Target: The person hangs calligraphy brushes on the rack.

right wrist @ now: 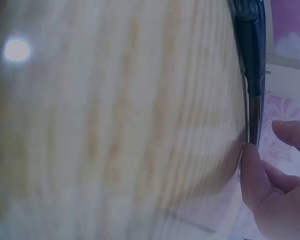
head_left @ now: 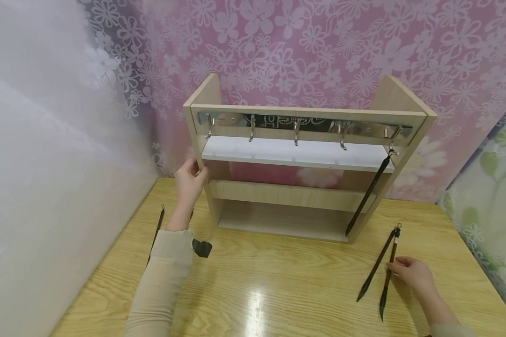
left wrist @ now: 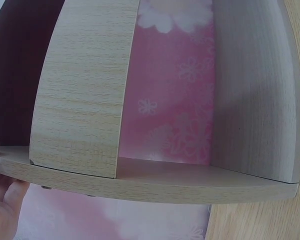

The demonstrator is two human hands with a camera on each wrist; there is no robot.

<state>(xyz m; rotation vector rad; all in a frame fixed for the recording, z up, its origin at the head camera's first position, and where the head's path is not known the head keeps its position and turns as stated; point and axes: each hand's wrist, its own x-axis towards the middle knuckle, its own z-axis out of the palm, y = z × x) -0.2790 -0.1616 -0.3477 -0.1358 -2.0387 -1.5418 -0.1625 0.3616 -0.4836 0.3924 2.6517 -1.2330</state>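
A pale wooden shelf stands upright, with a metal hook strip along its top. My left hand grips the shelf's left side panel, thumb inside and fingers outside. From the rightmost hook hangs a dark calligraphy brush, tip down. Two more calligraphy brushes lie on the table at the right, their loops together: a dark one and a brown-handled one. My right hand is at the brown-handled brush, fingertips right at its handle; thumb and forefinger are spread apart in the right wrist view.
Another thin dark brush lies on the wooden table at the left, partly behind the left sleeve. A white wall borders the table on the left. Flowered pink covering is behind the shelf.
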